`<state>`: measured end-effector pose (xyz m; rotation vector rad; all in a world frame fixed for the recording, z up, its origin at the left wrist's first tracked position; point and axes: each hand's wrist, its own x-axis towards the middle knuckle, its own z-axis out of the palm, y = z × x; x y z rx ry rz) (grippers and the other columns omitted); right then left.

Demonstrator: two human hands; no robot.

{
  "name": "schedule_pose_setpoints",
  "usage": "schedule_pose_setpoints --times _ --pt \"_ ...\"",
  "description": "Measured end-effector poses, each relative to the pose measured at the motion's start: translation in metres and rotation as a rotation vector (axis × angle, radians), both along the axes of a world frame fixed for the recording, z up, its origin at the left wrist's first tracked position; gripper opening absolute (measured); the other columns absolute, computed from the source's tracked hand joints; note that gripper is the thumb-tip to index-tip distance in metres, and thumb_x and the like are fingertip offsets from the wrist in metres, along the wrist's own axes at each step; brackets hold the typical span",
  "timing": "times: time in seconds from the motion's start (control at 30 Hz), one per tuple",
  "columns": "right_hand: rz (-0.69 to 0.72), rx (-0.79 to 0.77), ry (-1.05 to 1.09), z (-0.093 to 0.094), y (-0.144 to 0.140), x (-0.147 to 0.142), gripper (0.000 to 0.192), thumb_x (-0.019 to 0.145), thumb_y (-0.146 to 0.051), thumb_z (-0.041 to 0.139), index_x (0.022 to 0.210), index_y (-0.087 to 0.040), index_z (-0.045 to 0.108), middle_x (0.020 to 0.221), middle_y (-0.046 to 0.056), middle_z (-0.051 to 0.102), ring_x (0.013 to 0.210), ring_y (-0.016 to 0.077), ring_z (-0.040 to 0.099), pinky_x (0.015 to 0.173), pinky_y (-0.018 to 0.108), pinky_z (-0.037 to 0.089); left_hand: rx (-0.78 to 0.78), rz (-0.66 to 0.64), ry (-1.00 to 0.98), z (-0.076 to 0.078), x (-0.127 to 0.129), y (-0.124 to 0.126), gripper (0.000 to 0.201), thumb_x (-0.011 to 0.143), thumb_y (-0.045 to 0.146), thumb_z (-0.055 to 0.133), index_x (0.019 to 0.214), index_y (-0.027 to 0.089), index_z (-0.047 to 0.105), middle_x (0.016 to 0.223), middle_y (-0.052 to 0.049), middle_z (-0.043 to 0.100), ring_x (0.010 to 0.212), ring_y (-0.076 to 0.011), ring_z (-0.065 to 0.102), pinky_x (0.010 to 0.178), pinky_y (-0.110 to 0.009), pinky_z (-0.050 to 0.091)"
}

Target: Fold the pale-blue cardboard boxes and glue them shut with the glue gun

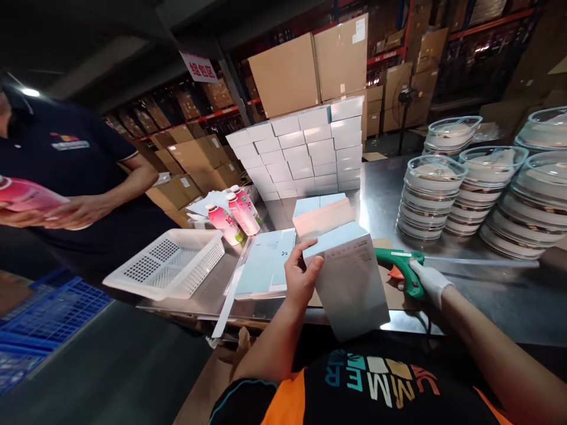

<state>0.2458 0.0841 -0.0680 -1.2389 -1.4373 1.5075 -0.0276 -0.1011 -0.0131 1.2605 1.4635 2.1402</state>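
Note:
My left hand (303, 268), bare, grips the left edge of a pale box (354, 289), thumb on the near face. The box is tilted, with a light blue top and small print on its grey-white face. My right hand (430, 282), in a white glove, is closed around the handle of a green glue gun (401, 258) with an orange trigger. A long clear glue stick (487, 261) sticks out of its back to the right. The gun's nozzle is hidden behind the box. Behind the box lie a pink box (322, 218) and flat light blue pieces (261, 265).
Stacks of clear round containers (427, 203) stand at the right. White boxes (305, 150) form a wall at the back. Pink bottles (225, 224) and a white basket (210, 245) are at the left. Beyond, a co-worker (84, 153) holds a pink bottle (31, 198).

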Motion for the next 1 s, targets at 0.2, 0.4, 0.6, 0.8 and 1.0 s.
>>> schedule_pose_setpoints --times 0.2,0.4,0.6,0.8,1.0 --pt "-0.042 0.294 0.037 0.047 -0.019 -0.018 0.041 0.08 -0.065 0.079 0.1 -0.029 0.076 0.099 0.011 0.082 0.092 0.0331 0.079 0.077 0.045 0.068 0.062 -0.033 0.131 -0.001 0.005 0.003 0.06 0.082 0.072 0.084 0.114 0.021 0.081 0.108 -0.009 0.08 0.103 -0.0289 0.074 0.093 -0.04 0.058" --pt "0.358 0.468 0.111 0.1 -0.054 -0.061 0.067 0.086 -0.071 0.078 0.133 -0.023 0.071 0.138 0.012 0.076 0.132 0.0387 0.069 0.114 0.055 0.056 0.126 -0.139 0.296 -0.014 0.014 0.012 0.05 0.088 0.064 0.084 0.115 0.022 0.08 0.112 -0.011 0.076 0.11 -0.0285 0.073 0.097 -0.041 0.058" --pt "0.491 0.728 0.099 0.081 -0.046 -0.042 0.068 0.077 -0.069 0.091 0.126 -0.025 0.076 0.16 0.016 0.062 0.154 0.0397 0.052 0.13 0.058 0.04 0.349 -0.103 0.214 -0.022 0.008 0.02 0.057 0.086 0.057 0.09 0.126 0.028 0.064 0.12 -0.008 0.074 0.12 -0.0267 0.074 0.105 -0.043 0.057" --pt "0.623 0.954 0.089 0.079 -0.058 -0.037 0.028 0.104 -0.041 0.071 0.13 -0.038 0.082 0.167 0.007 0.056 0.154 0.0317 0.056 0.128 0.053 0.048 0.249 -0.3 0.474 -0.006 -0.008 0.014 0.035 0.094 0.058 0.08 0.109 0.027 0.081 0.123 -0.012 0.079 0.132 -0.0334 0.071 0.115 -0.059 0.053" --pt "0.617 1.015 0.119 0.08 -0.055 -0.04 0.028 0.107 -0.041 0.069 0.131 -0.04 0.083 0.153 0.008 0.069 0.141 0.0305 0.067 0.122 0.051 0.055 0.28 -0.301 0.481 0.0 -0.012 0.015 0.024 0.094 0.049 0.084 0.107 0.028 0.085 0.116 -0.011 0.085 0.127 -0.0346 0.076 0.111 -0.062 0.056"
